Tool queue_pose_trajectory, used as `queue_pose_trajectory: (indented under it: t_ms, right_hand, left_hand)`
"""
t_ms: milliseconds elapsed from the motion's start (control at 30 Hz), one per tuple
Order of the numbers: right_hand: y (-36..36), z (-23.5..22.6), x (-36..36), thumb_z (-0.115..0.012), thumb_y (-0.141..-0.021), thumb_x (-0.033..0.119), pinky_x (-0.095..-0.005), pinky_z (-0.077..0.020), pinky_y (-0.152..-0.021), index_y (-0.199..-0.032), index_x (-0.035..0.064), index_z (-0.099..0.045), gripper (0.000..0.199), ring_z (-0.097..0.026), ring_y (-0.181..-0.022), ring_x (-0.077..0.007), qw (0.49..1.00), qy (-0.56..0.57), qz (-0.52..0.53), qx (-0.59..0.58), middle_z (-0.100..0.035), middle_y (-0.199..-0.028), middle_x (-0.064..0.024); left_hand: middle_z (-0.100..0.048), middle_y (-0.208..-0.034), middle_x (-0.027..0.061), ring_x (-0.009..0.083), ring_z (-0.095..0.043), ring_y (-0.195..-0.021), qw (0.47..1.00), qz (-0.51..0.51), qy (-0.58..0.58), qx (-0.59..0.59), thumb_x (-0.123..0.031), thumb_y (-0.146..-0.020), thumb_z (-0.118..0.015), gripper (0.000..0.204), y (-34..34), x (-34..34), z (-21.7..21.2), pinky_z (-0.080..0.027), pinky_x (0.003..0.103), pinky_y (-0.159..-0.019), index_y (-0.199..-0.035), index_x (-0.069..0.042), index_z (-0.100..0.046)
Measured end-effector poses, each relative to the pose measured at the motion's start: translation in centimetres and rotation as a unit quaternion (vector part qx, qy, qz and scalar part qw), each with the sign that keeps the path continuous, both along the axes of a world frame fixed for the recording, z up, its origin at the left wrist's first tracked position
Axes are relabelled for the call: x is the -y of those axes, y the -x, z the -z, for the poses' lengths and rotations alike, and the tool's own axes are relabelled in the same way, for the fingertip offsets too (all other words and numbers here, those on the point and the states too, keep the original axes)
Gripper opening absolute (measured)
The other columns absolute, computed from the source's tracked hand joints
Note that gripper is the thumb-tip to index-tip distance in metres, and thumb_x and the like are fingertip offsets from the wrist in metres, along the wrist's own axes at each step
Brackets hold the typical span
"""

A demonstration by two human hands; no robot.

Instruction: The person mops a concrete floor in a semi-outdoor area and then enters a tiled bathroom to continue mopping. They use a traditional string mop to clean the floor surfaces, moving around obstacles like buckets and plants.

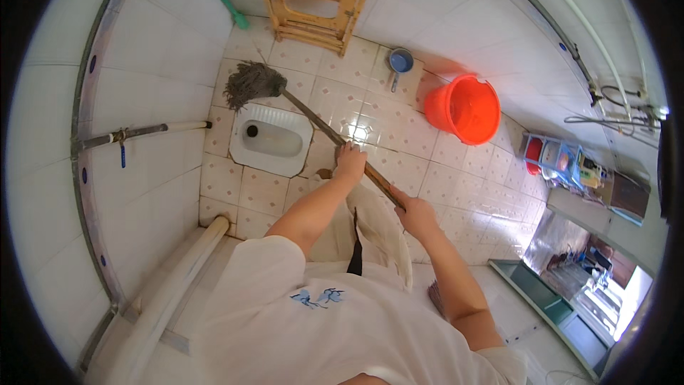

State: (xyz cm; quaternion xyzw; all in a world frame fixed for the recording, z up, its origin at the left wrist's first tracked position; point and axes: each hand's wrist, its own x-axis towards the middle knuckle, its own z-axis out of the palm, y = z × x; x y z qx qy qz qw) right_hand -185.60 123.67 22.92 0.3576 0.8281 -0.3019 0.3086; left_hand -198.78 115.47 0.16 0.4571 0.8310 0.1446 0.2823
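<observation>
A string mop [253,84] with a long wooden handle slants across the tiled floor, its grey head at the far left beyond the squat toilet [274,160]. My left hand [350,161] is wrapped round the middle of the handle. Higher up the shaft, my right hand [416,212] grips it near the top end. The mop's strands rest on or just above the floor tiles close to the left wall; I cannot tell which. Both hands are closed on the wood.
A folded wooden chair [313,0] leans at the far wall, with a green brush [229,6] in the corner left of it. A blue dipper [400,62] and a red bucket [470,109] stand far right. A rack [563,162] and doorway lie right; a white pipe [174,292] runs near left.
</observation>
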Motion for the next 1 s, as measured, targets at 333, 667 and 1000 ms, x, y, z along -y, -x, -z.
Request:
queue_pose_trajectory:
  t_ms: [333,667,1000]
  right_hand:
    - [-6.6,-5.8,2.4,-0.052,-0.083,0.015,-0.0429,-0.0478,-0.069,-0.131,0.0324,-0.039,0.053,-0.059,-0.077,-0.0328,0.993,-0.064,0.061,0.079,-0.058,-0.085,-0.0174]
    - [-20.3,-8.0,-0.8,-0.053,-0.08,0.014,-0.0431,-0.0475,-0.068,-0.129,0.0324,-0.041,0.054,-0.059,-0.077,-0.0334,0.978,-0.087,0.163,0.094,-0.059,-0.085,-0.0181]
    - [-36.1,-11.3,-4.4,-0.065,-0.073,0.014,-0.0414,-0.0469,-0.07,-0.132,0.0279,-0.039,0.066,-0.058,-0.082,-0.0325,0.963,-0.073,0.231,0.122,-0.061,-0.086,-0.0156]
  left_hand:
    - [-0.053,-0.103,0.0144,0.0398,-0.038,-0.117,0.994,0.013,-0.066,0.091,-0.009,-0.075,-0.051,0.011,-8.1,-1.1,-3.5,-0.032,0.046,-0.1,-0.078,-0.01,-0.061]
    - [-0.052,-0.114,0.02,0.0394,-0.038,-0.118,0.977,0.196,-0.007,0.088,-0.007,-0.076,-0.048,0.018,-22.0,-8.9,-5.9,-0.032,0.047,-0.101,-0.084,-0.006,-0.064]
    - [-0.058,-0.095,0.0136,0.0318,-0.05,-0.099,0.928,0.354,-0.073,0.09,-0.018,-0.062,-0.068,0.019,-38.4,-14.6,-9.0,-0.039,0.042,-0.09,-0.079,-0.009,-0.066]
